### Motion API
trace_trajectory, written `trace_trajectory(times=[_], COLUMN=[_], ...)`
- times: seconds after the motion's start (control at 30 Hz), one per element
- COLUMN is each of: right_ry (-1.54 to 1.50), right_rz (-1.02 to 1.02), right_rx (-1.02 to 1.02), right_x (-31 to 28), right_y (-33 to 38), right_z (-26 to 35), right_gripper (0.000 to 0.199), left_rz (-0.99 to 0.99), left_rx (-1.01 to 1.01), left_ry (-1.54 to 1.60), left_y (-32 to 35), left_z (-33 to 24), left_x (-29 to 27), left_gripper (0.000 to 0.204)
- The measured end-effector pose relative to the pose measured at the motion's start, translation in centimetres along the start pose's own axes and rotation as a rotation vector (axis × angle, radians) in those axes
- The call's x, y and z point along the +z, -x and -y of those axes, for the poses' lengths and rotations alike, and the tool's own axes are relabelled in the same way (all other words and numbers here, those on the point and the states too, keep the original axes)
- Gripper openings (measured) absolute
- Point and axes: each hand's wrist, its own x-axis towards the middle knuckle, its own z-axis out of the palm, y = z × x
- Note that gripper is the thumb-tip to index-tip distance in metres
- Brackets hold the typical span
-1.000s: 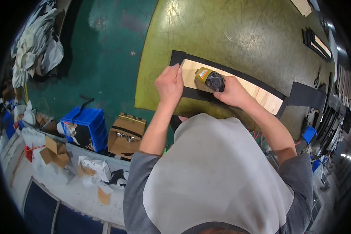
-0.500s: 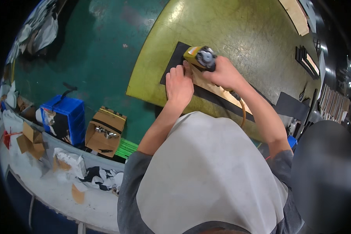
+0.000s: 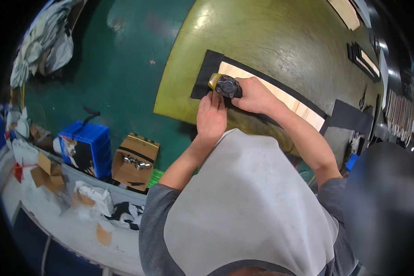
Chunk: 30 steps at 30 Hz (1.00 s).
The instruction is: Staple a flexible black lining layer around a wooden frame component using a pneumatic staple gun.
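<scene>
A pale wooden board [image 3: 280, 92] lies on a strip of black fabric [image 3: 206, 73] on the yellow-green table. The fabric shows past the board's left end and along its far edge. My right hand [image 3: 256, 95] is wrapped round a yellow and black staple gun [image 3: 226, 86], its head over the board's near left corner. Close beside the gun, my left hand [image 3: 210, 116] lies with fingers stretched out and close together, pressing at the fabric's near edge. The gun partly hides the left fingertips and the spot under its nose.
The table [image 3: 179, 92] has a curved left edge. Scissors [image 3: 363, 96], black-edged boards [image 3: 364, 62] and a black fabric piece [image 3: 351, 116] lie to the right. Left, beyond the green floor, stand a blue crate [image 3: 88, 146] and a cardboard box [image 3: 135, 161] holding metal parts.
The staple gun has shifted left and nearer me, uncovering more of the board. My left hand has slid lower beside it, fingers straighter. The view has shifted slightly.
</scene>
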Motion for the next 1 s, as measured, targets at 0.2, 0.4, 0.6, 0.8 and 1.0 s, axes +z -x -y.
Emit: trace_trajectory(times=[0.2,0.4,0.6,0.8,1.0], right_ry=[-0.537,-0.104,0.225,-0.352,-0.665], right_rz=[-0.285,-0.982,-1.115,-1.142,-1.222], right_rx=[0.646,0.882,0.725,0.757,0.546], right_x=[-3.5,-0.5,1.7,4.6,3.9], right_y=[13.3,28.1,29.8,23.4,24.6], right_z=[-9.0,-27.4,-32.0,-35.1,-34.3], right_gripper=[0.034,0.036,0.019,0.017,0.011], left_rz=[0.021,0.121,0.326,0.395,0.627], left_rx=[0.052,0.370,0.579,0.661,0.571], left_ry=[-0.126,-0.055,0.054,0.050,0.183], left_y=[-1.3,-5.6,-10.7,-14.8,-18.1], left_z=[0.2,-6.3,-16.2,-25.0,-29.3], left_x=[-3.2,0.7,8.6,15.2,16.9], left_gripper=[0.039,0.039,0.039,0.039,0.040])
